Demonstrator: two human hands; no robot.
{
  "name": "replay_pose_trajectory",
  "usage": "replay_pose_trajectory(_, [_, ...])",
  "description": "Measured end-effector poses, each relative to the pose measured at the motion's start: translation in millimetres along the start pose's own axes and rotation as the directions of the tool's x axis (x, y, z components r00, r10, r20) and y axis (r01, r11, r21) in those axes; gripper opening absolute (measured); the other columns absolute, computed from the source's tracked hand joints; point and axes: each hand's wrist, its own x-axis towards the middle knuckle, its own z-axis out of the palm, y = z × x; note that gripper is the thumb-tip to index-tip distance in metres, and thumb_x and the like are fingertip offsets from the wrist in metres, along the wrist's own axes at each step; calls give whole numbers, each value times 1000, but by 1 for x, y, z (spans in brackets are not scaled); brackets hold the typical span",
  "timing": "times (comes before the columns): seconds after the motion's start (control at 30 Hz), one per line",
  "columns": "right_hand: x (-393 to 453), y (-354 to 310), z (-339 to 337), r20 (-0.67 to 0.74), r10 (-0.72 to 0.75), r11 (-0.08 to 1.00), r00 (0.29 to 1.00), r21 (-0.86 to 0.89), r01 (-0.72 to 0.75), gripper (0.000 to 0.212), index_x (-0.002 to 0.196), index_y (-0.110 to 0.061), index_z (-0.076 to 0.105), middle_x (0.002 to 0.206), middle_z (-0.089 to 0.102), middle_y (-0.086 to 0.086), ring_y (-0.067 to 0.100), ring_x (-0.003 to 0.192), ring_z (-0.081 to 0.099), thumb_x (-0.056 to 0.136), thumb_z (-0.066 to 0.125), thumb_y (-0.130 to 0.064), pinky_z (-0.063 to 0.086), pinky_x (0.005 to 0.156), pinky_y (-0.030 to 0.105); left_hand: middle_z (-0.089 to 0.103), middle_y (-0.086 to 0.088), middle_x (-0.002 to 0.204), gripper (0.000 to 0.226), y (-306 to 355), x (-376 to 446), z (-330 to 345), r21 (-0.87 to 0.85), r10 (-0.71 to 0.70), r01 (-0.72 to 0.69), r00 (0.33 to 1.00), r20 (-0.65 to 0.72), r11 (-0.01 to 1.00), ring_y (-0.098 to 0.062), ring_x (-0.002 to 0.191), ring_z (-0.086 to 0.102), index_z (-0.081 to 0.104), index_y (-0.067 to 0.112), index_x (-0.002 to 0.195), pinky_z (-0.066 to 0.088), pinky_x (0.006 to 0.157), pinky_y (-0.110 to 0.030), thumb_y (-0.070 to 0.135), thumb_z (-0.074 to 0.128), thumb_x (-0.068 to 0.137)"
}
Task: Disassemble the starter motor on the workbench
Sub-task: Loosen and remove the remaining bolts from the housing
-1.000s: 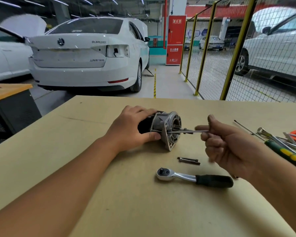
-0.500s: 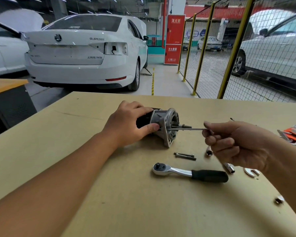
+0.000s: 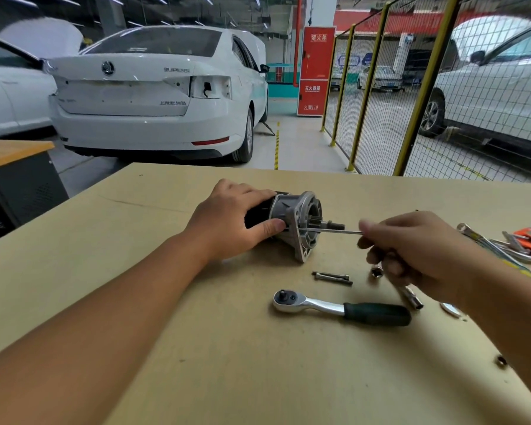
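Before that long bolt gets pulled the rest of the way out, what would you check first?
1. Left hand holds the starter motor steady: ok.
2. Right hand has a grip on the long bolt: ok.
3. Bolt fully free of the housing: not ok, its tip is inside.
4. Earlier bolts parked clear on the workbench: ok.
5. Ratchet out of the way: ok.
6. Threads undamaged: cannot tell.

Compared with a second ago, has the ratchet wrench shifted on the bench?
No. The ratchet wrench lies the same way beside the two loose bolts, below the starter motor; only the camera has shifted.
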Motion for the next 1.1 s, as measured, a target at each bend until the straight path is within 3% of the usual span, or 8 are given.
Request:
replay_pose_trajectory(0.23, [0, 4, 12, -56, 63, 995, 996, 75, -58, 39, 90, 4, 68, 63, 66, 15, 15, 42, 49, 100, 62, -33, 42, 37, 24, 62, 15, 131, 83, -1, 1, 4, -18, 16, -17, 999, -28, 1000, -14, 121, 40, 54, 41, 144, 48, 98, -47, 88, 38, 77])
replay_pose_trajectory(0.37, [1, 6, 15, -140, -138, 990, 981, -28, 135, 28, 85, -2, 71, 69, 72, 18, 20, 47, 60, 98, 65, -27, 52, 46, 32, 62, 15, 132, 84, -2, 0, 6, -43, 17, -18, 999, -36, 999, -14, 121, 40, 55, 39, 144, 48, 99, -46, 87, 40, 77])
replay_pose_trajectory(0.57, [0, 10, 10, -131, -507, 851, 852, -238, 469, 8, 85, -18, 74, 69, 75, 4, 26, 61, 74, 92, 72, -17, 61, 62, 47, 60, 16, 134, 86, -2, 1, 4, -37, 9, -10, 1000, -13, 999, -15, 122, 40, 54, 40, 145, 47, 100, -48, 89, 39, 75])
replay_pose_trajectory(0.67, [0, 13, 12, -151, -571, 819, 807, -181, 545, 12, 95, -20, 72, 73, 76, 4, 25, 67, 75, 89, 74, -10, 63, 64, 50, 60, 16, 134, 86, -2, 0, 5, -42, 12, -13, 1000, -13, 999, -15, 122, 40, 53, 40, 145, 47, 100, -48, 89, 40, 75])
replay_pose_trajectory(0.77, [3, 14, 17, -224, -413, 879, 883, 154, 450, 38, 120, -18, 59, 79, 76, 15, 31, 73, 77, 88, 73, -2, 63, 60, 40, 60, 17, 134, 85, -3, 1, 5, -46, 12, -13, 1000, -17, 999, -15, 122, 40, 54, 40, 144, 47, 100, -47, 89, 40, 75])
replay_pose_trajectory(0.9, [7, 12, 20, -124, -107, 834, 987, 529, 156, 24, 110, 8, 59, 85, 75, 24, 32, 78, 77, 91, 69, -4, 61, 59, 31, 60, 17, 135, 86, -3, 1, 6, -34, 13, -13, 1000, -12, 999, -15, 124, 40, 53, 40, 145, 47, 100, -47, 90, 39, 75])
replay_pose_trajectory(1.0, [7, 11, 17, -2, -59, 847, 998, 529, 52, 14, 98, 4, 62, 83, 74, 23, 25, 67, 75, 94, 65, -9, 58, 52, 29, 60, 17, 135, 85, -4, 1, 6, -41, 13, -14, 1000, -19, 999, -15, 124, 40, 53, 41, 144, 47, 101, -47, 89, 40, 76])
replay_pose_trajectory(1.1, [6, 12, 10, 37, -146, 922, 989, 367, 122, 12, 92, 1, 63, 73, 67, 21, 24, 52, 65, 96, 63, -11, 52, 44, 30, 61, 16, 135, 84, -5, 2, 7, -37, 18, -18, 1000, -16, 999, -17, 125, 41, 53, 41, 145, 47, 102, -49, 89, 40, 77])
